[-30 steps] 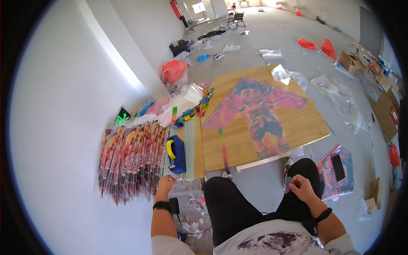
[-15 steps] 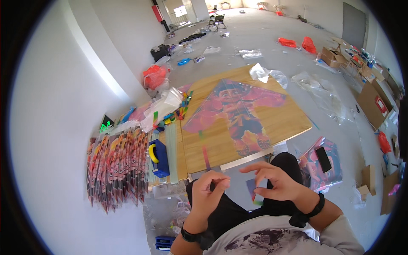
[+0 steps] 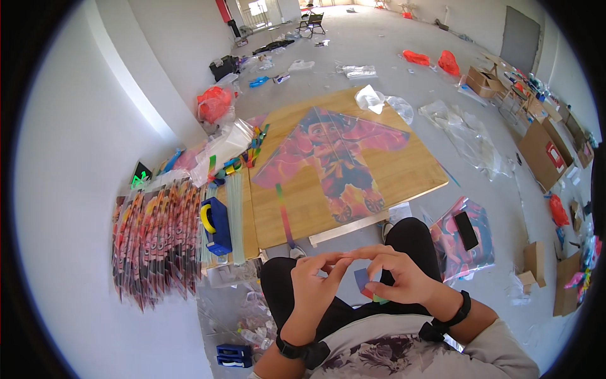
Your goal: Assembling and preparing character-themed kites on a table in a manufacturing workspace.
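My left hand (image 3: 315, 285) is closed in a pinch in front of my lap; whatever sits between its fingertips is too small to make out. Its fingertips meet the forefinger of my right hand (image 3: 401, 278). Beside the right thumb a piece of coloured ribbon (image 3: 362, 282) shows blue, red and green, seemingly held in that hand, its rest hidden by fingers. Ahead on the wooden table (image 3: 303, 227) lies a kite (image 3: 344, 148) printed with a cartoon figure. A rainbow ribbon (image 3: 283, 211) runs from its left wing over the table's near edge.
Left of the table are a blue tape dispenser (image 3: 218, 227) with yellow tape, pale thin rods (image 3: 235, 218) and a row of packed printed kites (image 3: 158, 234). A black phone (image 3: 466, 230) rests on a printed sheet at right. Cardboard boxes (image 3: 544, 155) stand farther right.
My hands have come together, fingertips now touching where a gap was. The ribbon piece by the right thumb moved slightly left with that hand. The whole view has shifted a little.
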### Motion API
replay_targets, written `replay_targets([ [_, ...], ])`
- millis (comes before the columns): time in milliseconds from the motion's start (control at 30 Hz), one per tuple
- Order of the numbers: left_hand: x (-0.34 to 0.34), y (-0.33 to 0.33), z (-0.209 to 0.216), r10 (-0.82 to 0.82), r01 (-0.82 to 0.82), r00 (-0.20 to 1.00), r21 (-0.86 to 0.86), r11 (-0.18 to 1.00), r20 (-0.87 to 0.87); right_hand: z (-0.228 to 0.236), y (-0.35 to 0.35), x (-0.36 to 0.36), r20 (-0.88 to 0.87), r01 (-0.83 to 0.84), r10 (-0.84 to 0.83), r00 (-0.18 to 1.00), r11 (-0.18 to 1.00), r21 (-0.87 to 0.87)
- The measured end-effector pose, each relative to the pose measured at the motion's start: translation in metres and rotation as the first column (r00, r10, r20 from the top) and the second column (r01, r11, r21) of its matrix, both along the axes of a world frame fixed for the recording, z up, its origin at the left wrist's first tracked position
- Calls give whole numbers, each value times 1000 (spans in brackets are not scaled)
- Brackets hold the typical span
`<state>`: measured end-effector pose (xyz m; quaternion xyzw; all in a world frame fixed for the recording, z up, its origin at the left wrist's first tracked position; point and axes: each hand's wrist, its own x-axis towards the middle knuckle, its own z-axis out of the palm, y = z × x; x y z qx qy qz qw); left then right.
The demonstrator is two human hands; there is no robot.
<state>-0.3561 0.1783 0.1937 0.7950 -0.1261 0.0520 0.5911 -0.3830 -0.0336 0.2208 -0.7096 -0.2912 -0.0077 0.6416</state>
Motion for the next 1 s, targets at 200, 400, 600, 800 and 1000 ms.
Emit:
replay_targets([
  [200,3,-5,9,16,0,998,287,958,-55,-12,-8,-5,-29,27,-25,999,997,78],
  [400,9,-2,-7,-226,250,962,-166,954,152,-22,-9,-7,-200,-14,28,979,997,70],
  [600,5,-3,5,-198,166,980,-445,880,-25,-32,-6,-2,-221,-95,146,964,970,224],
  [800,1,-5,9,-136,141,990,-460,877,45,-39,-4,0,-437,-87,395,808,814,575],
  [1000,6,-1,1,-167,187,982,-453,872,82,-36,3,-3,-365,-104,348,863,831,546],
])
